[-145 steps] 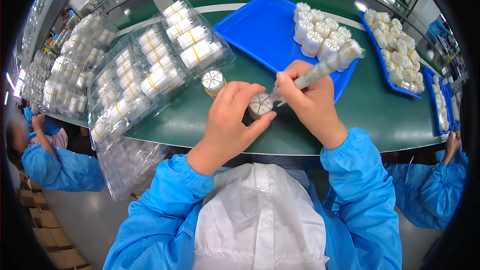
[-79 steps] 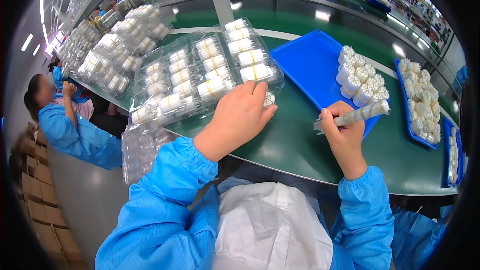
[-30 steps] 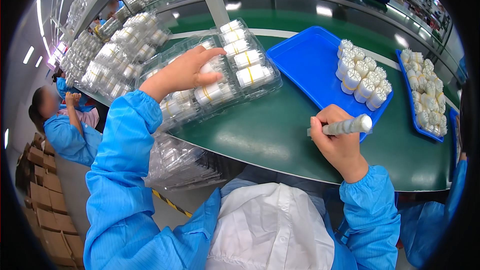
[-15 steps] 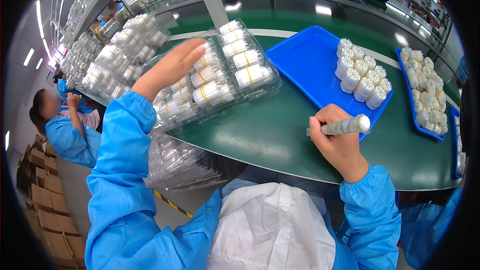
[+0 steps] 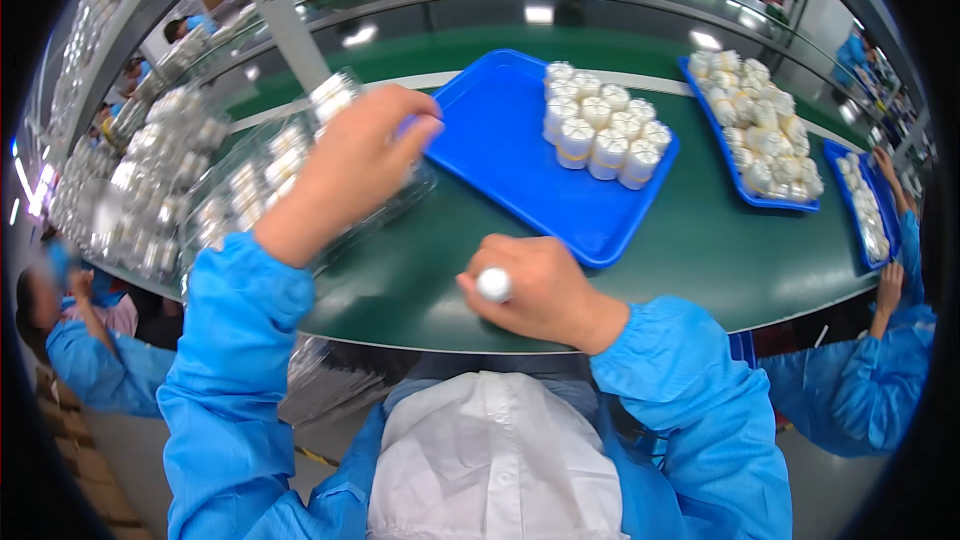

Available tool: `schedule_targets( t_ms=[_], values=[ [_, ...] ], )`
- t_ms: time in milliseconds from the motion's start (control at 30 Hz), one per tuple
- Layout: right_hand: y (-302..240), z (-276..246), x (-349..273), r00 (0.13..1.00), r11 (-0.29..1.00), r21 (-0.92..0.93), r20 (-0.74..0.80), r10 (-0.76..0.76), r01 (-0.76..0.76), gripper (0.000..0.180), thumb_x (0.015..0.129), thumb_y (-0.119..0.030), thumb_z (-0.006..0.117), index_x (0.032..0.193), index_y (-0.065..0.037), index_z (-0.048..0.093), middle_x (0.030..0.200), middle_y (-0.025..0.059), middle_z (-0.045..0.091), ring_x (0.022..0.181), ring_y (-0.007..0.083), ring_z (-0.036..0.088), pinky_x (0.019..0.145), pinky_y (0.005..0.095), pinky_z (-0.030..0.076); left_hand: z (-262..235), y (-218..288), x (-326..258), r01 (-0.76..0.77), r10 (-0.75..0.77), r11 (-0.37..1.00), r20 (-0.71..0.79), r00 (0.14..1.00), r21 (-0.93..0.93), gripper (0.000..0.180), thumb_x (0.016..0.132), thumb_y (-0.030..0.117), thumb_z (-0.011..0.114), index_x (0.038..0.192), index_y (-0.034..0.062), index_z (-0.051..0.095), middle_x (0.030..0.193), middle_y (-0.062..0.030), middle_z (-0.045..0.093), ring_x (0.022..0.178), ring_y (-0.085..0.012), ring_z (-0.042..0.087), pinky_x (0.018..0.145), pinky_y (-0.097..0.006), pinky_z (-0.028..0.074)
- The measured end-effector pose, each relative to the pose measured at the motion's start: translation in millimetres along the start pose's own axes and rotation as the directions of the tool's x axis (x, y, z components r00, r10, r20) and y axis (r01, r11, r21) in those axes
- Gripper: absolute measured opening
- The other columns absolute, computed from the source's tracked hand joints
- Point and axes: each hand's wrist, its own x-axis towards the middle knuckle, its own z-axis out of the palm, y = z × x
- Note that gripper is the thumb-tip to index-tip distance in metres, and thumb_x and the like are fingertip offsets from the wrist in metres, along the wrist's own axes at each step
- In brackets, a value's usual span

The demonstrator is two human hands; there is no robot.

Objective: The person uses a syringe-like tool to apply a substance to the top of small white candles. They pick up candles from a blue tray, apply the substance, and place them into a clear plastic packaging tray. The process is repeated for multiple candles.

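Observation:
My left hand (image 5: pixel 365 160) reaches over a clear plastic tray (image 5: pixel 415 185) holding white cylindrical bundles with yellow bands. Its thumb and fingers are apart, with nothing visible between them. My right hand (image 5: pixel 535 290) is closed around a white tube (image 5: pixel 493 285), whose round end points up; the rest of the tube is hidden by the fingers. This hand is above the green tabletop near its front edge. Beyond it lies a blue tray (image 5: pixel 500 155), with several white banded bundles (image 5: pixel 609 155) standing upright on its right part.
Clear packs of white bundles (image 5: pixel 150 190) are heaped at the left. Two more blue trays with white pieces, a larger one (image 5: pixel 745 180) and a narrower one (image 5: pixel 872 250), lie at the right. A grey post (image 5: pixel 275 15) rises behind my left hand. Co-workers sit at both sides.
My view has turned, shifting the trays leftward in the picture. My right hand has come in toward the middle, tipping the tube more upright. The left hand has moved toward the blue tray.

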Motion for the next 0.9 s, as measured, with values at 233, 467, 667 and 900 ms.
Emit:
schedule_targets(
  t_ms=[233, 467, 667, 900],
  values=[
    [4.5, 4.1, -5.2, 0.990, 0.999, 0.002, 0.135, -0.040, 0.040, 0.019, 0.077, -0.015, 0.078, 0.083, -0.007, 0.061, 0.078, 0.0077, 0.059, 0.067, 0.0286, 0.064, 0.057, 0.0406, 0.051, 137.0, 28.0, 58.9, -0.039, 0.038, 0.999, -0.096, 0.995, -0.014, 0.046, 0.085, 0.029, 0.080, 0.120, 0.0042, 0.062, 0.106, -0.0147, 0.062, 0.092, -0.0305, 0.065, 0.080, -0.040, 0.054],
    [0.4, 5.6, -6.1, 0.976, 0.999, 0.015, 0.211, -0.045, 0.043, 0.023, 0.077, -0.017, 0.077, 0.087, -0.005, 0.061, 0.083, 0.0099, 0.061, 0.073, 0.0287, 0.067, 0.062, 0.0411, 0.053, 158.3, 32.4, 55.8, 0.041, -0.056, 0.986, -0.085, 0.995, -0.160, 0.048, 0.081, 0.025, 0.083, 0.119, 0.0043, 0.063, 0.105, -0.0123, 0.060, 0.092, -0.0274, 0.064, 0.078, -0.038, 0.054],
    [-2.2, -16.2, 3.6, 0.998, 0.988, 0.147, -0.043, 0.044, -0.037, 0.013, 0.083, -0.010, 0.076, 0.082, -0.005, 0.065, 0.078, 0.0096, 0.064, 0.067, 0.0257, 0.065, 0.058, 0.0355, 0.050, 89.4, 31.2, 1.7, 0.028, -0.082, 0.961, -0.186, 0.979, -0.277, 0.042, 0.079, 0.015, 0.076, 0.117, 0.0036, 0.064, 0.106, -0.0129, 0.058, 0.093, -0.0275, 0.062, 0.080, -0.036, 0.054],
    [10.0, -49.1, 41.9, 0.882, 0.846, 0.399, -0.159, 0.444, -0.354, 0.015, 0.092, -0.010, 0.071, 0.081, 0.001, 0.066, 0.068, 0.0039, 0.066, 0.061, 0.0080, 0.059, 0.054, 0.0254, 0.045, 76.0, 19.1, -68.2, 0.002, 0.025, 0.909, 0.060, 0.998, -0.417, 0.047, 0.076, 0.008, 0.073, 0.122, 0.0037, 0.063, 0.110, -0.0135, 0.057, 0.099, -0.0287, 0.060, 0.086, -0.037, 0.051]
  ],
)
